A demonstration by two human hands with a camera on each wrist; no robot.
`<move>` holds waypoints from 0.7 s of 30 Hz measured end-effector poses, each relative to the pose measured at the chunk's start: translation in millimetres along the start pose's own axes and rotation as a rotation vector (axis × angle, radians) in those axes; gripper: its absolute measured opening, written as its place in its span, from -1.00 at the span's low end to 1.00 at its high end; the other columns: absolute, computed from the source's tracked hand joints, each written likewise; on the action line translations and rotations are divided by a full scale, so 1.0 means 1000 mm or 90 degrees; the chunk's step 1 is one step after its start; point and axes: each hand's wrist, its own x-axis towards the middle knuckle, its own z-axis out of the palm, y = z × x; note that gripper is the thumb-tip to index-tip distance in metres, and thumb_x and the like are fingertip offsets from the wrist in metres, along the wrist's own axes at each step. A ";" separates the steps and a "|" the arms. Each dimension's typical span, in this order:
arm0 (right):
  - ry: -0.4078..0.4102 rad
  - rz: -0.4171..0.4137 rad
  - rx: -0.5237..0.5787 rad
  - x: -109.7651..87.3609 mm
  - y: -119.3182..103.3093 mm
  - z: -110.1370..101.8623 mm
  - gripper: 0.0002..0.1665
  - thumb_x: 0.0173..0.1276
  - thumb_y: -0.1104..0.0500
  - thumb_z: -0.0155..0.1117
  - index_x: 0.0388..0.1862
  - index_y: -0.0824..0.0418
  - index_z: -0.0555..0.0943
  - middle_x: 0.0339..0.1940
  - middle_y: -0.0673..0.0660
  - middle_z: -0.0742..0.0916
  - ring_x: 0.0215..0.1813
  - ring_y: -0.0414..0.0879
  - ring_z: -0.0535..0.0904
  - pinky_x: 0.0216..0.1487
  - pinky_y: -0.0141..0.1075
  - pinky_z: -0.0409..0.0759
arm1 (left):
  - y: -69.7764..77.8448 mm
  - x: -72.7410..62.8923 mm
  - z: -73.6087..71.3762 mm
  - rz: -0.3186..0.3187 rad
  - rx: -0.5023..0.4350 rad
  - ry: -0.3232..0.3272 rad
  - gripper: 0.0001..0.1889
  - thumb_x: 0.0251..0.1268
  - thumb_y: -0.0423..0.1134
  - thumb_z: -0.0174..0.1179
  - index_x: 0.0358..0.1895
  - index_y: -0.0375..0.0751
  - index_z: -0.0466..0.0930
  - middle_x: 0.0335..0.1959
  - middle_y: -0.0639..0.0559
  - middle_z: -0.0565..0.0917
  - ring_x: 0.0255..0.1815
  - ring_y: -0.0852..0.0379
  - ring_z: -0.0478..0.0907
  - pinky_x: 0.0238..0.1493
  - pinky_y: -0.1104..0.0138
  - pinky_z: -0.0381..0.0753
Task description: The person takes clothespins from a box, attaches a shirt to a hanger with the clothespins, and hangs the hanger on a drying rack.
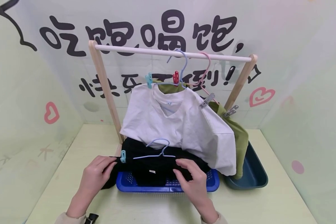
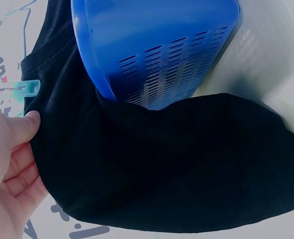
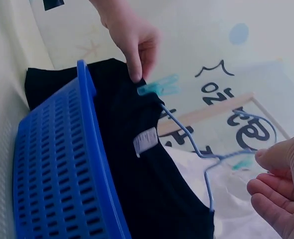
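Note:
A black garment (image 1: 162, 166) with a small white label (image 1: 152, 171) lies over a blue basket (image 1: 168, 189). A light blue hanger (image 1: 162, 154) sits at its neckline, hook up. My left hand (image 1: 96, 174) pinches the shoulder of the black garment, right beside a teal clothespin (image 1: 123, 156) that clips the fabric at the hanger's left end. My right hand (image 1: 193, 177) is close to the hanger's right end. In the right wrist view, its thumb and fingers stand apart with nothing between them, and the neckline lies along the hanger.
Behind stands a rack with a white rail (image 1: 168, 53) and wooden posts. A white shirt (image 1: 168, 124) hangs there on a blue hanger, a green garment (image 1: 242, 137) behind it, held with teal, red and grey clothespins. A dark teal tub (image 1: 249, 183) stands at the right.

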 end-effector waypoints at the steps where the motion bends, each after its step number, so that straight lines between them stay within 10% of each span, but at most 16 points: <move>1: 0.003 0.001 -0.005 -0.001 0.001 -0.003 -0.60 -0.07 0.50 0.41 -0.17 0.37 0.61 -0.25 0.21 0.70 -0.21 -0.01 0.64 -0.11 -0.45 0.58 | 0.000 0.000 0.000 0.001 0.000 0.002 -0.48 0.44 0.02 -0.10 -0.38 -0.36 0.67 -0.47 -0.09 0.66 -0.44 0.01 0.56 -0.44 0.22 0.56; 21: 0.096 0.036 -0.113 -0.023 0.019 -0.076 -0.79 0.10 0.38 0.39 -0.30 0.50 0.62 -0.38 0.34 0.69 -0.25 -0.16 0.65 -0.14 -0.55 0.56 | -0.003 -0.001 0.000 -0.008 0.003 -0.013 -0.49 0.44 0.02 -0.09 -0.37 -0.35 0.67 -0.47 -0.07 0.66 -0.43 0.02 0.56 -0.41 0.22 0.57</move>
